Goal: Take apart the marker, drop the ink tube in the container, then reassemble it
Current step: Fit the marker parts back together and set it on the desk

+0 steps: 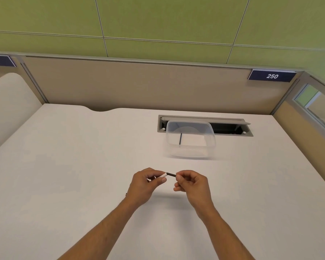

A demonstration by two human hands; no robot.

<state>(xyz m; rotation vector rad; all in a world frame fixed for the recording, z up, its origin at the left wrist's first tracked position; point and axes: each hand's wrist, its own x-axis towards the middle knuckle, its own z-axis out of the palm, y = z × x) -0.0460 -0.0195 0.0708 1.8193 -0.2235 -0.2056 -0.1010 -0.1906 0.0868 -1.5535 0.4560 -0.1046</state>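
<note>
My left hand grips the white marker barrel, most of it hidden in my fingers. A thin black ink tube sticks out of the barrel's right end, and my right hand pinches its far tip between thumb and forefinger. Both hands hover just above the white desk, near its middle. A clear plastic container stands farther back and slightly right. A thin dark stick lies inside it.
Behind the container, an open cable hatch is sunk into the desk. Beige partition walls enclose the desk at the back and right, with a "250" label at the upper right. A rounded divider panel stands at left.
</note>
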